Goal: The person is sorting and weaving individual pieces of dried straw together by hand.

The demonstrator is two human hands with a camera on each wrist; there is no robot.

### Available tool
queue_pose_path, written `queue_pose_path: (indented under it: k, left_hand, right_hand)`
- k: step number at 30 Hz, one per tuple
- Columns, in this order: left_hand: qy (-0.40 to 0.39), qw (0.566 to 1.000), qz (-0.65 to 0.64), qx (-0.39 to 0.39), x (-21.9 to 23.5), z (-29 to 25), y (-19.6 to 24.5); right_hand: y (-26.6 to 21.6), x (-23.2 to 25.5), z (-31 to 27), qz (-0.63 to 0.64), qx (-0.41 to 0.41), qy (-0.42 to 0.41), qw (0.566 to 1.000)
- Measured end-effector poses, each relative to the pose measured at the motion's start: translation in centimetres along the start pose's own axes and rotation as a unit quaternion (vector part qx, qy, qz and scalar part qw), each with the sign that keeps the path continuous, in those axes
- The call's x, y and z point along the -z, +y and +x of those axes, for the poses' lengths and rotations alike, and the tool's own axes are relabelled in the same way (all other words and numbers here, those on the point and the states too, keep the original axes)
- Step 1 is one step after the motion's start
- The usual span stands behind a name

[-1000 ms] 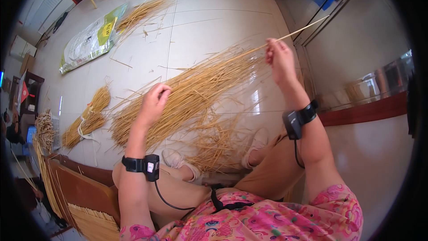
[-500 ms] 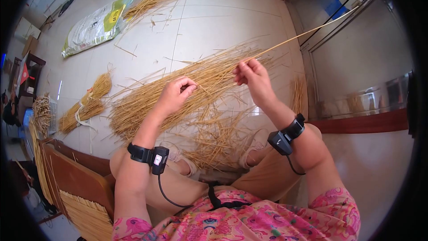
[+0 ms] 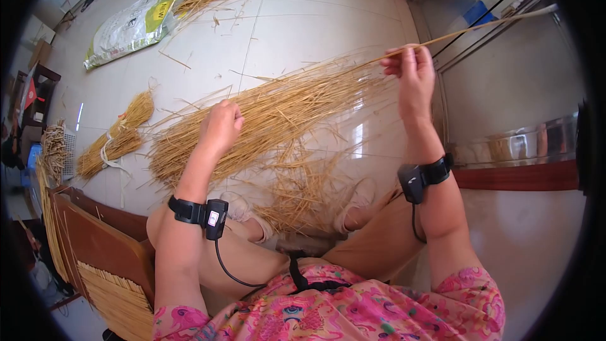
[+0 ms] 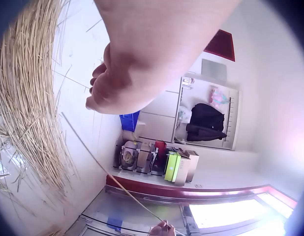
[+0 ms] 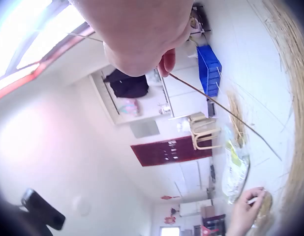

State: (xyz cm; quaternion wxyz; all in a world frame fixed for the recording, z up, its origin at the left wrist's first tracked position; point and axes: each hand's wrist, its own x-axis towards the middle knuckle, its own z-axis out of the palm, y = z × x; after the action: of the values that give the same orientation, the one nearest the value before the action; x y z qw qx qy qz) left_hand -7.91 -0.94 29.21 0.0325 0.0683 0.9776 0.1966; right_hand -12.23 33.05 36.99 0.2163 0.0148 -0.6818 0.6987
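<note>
In the head view the right hand [image 3: 416,85] pinches one long thin straw stalk [image 3: 470,29] near its lower end; the stalk slants up to the right. The right wrist view shows the stalk's free length [image 5: 218,102] beyond the fingertips. My left hand [image 3: 221,127] hovers over the left part of a wide straw pile [image 3: 271,117], fingers loosely curled, with nothing visible in it. Seen from the left wrist, the stalk [image 4: 105,169] has a free end below the left hand [image 4: 110,91] and apart from it.
A tied straw bundle [image 3: 117,139] lies left of the pile, and a white-green bag [image 3: 129,30] lies behind it. Loose straw [image 3: 293,189] covers the floor between the feet. Brown wooden furniture [image 3: 104,233] stands at the left, a metal-fronted door [image 3: 505,88] at the right.
The right hand moved left toward the left hand, then back up and right with the stalk. The left hand went right, then returned left.
</note>
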Motion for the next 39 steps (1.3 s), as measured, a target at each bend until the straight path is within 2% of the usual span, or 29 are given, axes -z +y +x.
queue_pose_path:
  k: [3,5,7,8,9,11,13,14,16,18,19,20,21,22,24,26,28,30,33,36,38,39]
  left_hand:
    - [0.018,1.000,0.003,0.001,-0.3,0.1,-0.4]
    - [0.011,1.000,-0.012,0.003,-0.3,0.3,-0.4]
    - [0.003,1.000,-0.020,-0.008,-0.6,0.6,-0.3]
    - [0.033,0.998,-0.040,-0.044,-0.7,0.7,-0.3]
    - [0.064,0.993,-0.063,-0.080,-0.8,0.7,0.0]
    - [0.070,0.994,-0.051,-0.068,-0.1,0.5,1.8]
    - [0.058,0.996,-0.040,-0.056,0.1,0.1,2.7]
    - [0.043,0.997,-0.037,-0.051,0.0,0.0,2.9]
    - [0.005,0.998,-0.025,-0.049,0.0,-0.4,3.2]
    - [-0.036,0.998,-0.012,-0.053,0.1,-0.7,3.5]
    - [-0.063,0.997,0.000,-0.051,0.1,-0.8,3.6]
    - [-0.090,0.995,0.012,-0.048,0.1,-1.0,3.6]
    - [-0.116,0.992,0.024,-0.045,0.1,-1.0,3.6]
    - [-0.134,0.990,0.021,-0.040,0.0,-1.0,3.7]
    - [-0.171,0.985,0.015,-0.026,-0.1,-1.2,3.7]
    - [-0.179,0.983,0.024,-0.036,-0.5,-1.0,3.2]
    - [-0.192,0.980,0.029,-0.036,-1.0,-0.9,2.7]
    - [-0.210,0.977,0.031,-0.023,-1.2,-0.9,2.2]
    - [-0.248,0.968,0.041,-0.005,-2.2,-0.7,1.9]
    - [-0.276,0.960,0.022,-0.036,-5.8,0.1,-1.2]
    - [-0.290,0.956,0.019,-0.043,-8.1,0.2,-3.1]
    - [-0.293,0.954,0.033,-0.044,-9.4,0.0,-4.0]
  right_hand:
    - [-1.7,3.3,2.2,-0.021,0.053,0.043,0.997]
    - [-3.4,6.3,2.9,-0.127,0.110,0.069,0.983]
    - [-6.1,9.5,2.7,-0.248,0.161,0.106,0.949]
    - [-7.5,11.0,2.3,-0.307,0.200,0.119,0.923]
    - [-8.9,12.8,1.6,-0.373,0.205,0.131,0.895]
    - [-11.3,16.1,0.2,-0.494,0.210,0.151,0.830]
    - [-12.4,19.7,-1.9,-0.636,0.188,0.106,0.741]
    - [-12.3,21.6,-3.0,-0.697,0.175,0.080,0.690]
    - [-9.9,25.5,-6.9,-0.718,0.044,0.017,0.695]
    - [-6.2,29.1,-11.9,-0.723,-0.103,-0.044,0.681]
    - [-3.7,31.3,-14.9,-0.673,-0.186,-0.066,0.713]
    - [-2.2,31.7,-18.0,-0.693,-0.201,-0.101,0.685]
    - [-0.8,32.1,-20.5,-0.710,-0.313,-0.174,0.606]
    - [2.3,33.8,-24.2,-0.713,-0.320,-0.168,0.600]
    - [5.6,35.7,-30.8,-0.676,-0.336,-0.167,0.634]
    - [9.6,39.8,-37.5,-0.673,-0.387,-0.233,0.585]
    - [7.6,38.4,-39.9,-0.674,-0.400,-0.375,0.495]
    - [10.4,41.3,-44.6,-0.635,-0.460,-0.455,0.422]
    - [8.8,39.1,-44.8,-0.613,-0.428,-0.570,0.342]
    - [9.1,40.5,-45.9,-0.644,-0.357,-0.505,0.451]
    - [8.4,40.3,-43.9,-0.643,-0.328,-0.347,0.599]
    - [9.2,41.3,-42.0,-0.663,-0.308,-0.298,0.614]
